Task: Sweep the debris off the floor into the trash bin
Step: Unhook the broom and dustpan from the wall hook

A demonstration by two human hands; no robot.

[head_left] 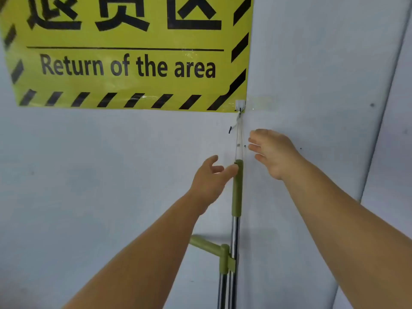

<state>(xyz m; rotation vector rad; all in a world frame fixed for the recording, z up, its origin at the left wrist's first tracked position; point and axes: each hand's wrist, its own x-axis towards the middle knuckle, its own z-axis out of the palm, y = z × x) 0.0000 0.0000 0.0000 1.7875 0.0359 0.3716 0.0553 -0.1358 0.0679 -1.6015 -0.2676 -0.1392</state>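
On a pale wall (111,175) under a yellow sign (124,63), a broom (237,188) hangs by a cord from a hook (240,105). Left hand (209,177), fingers loosely spread, touches its green grip; right hand (272,152) hovers just beside the cord, fingers relaxed, holding nothing.

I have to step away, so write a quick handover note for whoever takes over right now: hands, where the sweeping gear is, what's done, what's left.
Left hand: open, fingers just touching the green grip of the broom handle, not yet closed round it.
Right hand: open, beside the hanging loop, holding nothing.
Broom: hangs by that loop from a white wall hook under the yellow sign; a second green handle is clipped to its metal pole.
Done: nothing; the broom is still on the hook.
Left: unhook the broom, sweep, tip the debris into the bin. Floor, debris and bin are out of view.
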